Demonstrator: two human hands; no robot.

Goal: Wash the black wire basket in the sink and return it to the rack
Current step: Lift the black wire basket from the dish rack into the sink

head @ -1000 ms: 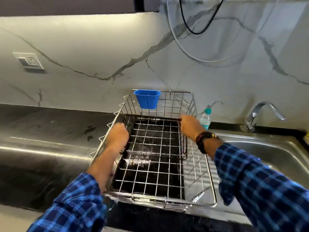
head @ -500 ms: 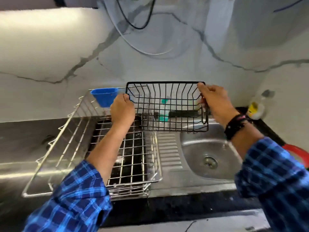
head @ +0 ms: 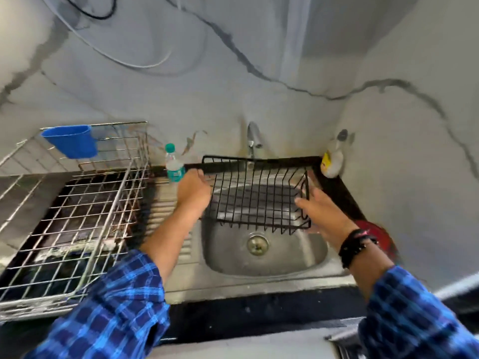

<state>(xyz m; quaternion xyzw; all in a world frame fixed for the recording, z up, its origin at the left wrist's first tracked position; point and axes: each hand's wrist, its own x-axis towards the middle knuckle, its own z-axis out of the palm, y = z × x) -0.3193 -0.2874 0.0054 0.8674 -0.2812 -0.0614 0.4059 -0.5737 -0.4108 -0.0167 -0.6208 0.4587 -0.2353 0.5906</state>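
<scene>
The black wire basket (head: 259,195) hangs over the steel sink (head: 293,257), just below the tap (head: 252,136). My left hand (head: 193,194) grips the basket's left end at the top rim. My right hand (head: 321,213) is at the basket's right end with fingers spread and fairly straight, touching the wire side. The silver dish rack (head: 77,203) stands on the counter to the left of the sink, and nothing sits on its grid.
A blue plastic cup (head: 71,141) hangs on the rack's back wall. A small water bottle (head: 173,164) stands between the rack and the tap. A pale bottle with a yellow label (head: 331,161) sits in the back right corner, and a red object (head: 375,237) lies beside the sink.
The basket came out of the rack, moved right and came down over the sink basin. My right hand has loosened from a curled grip to spread fingers.
</scene>
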